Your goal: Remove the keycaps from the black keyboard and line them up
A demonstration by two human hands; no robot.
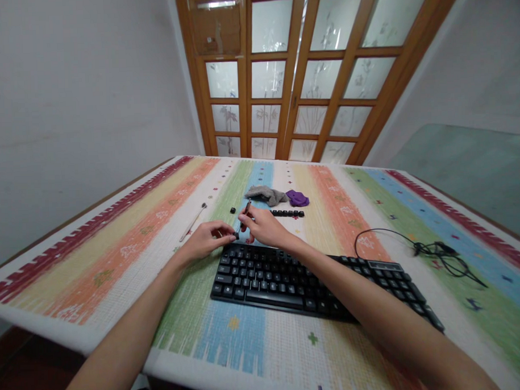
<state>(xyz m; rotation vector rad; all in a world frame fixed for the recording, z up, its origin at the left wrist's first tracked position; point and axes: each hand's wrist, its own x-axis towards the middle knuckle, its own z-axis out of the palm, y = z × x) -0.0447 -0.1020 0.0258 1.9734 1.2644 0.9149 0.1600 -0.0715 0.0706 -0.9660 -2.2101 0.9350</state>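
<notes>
A black keyboard (288, 279) lies on the striped tablecloth, close to me. My left hand (208, 238) rests just beyond the keyboard's far left corner and pinches a small black keycap (236, 235) between its fingertips. My right hand (263, 226) is beside it, holding a thin dark-red tool (246, 211) that points up and away from me. The two hands nearly touch above the keyboard's top edge.
A row of removed keycaps (288, 213) and a single keycap (232, 210) lie beyond the hands. A grey cloth (265, 193) and a purple cloth (297, 198) sit farther back. A thin stick (193, 222) lies at left. The keyboard's cable (436, 251) coils at right.
</notes>
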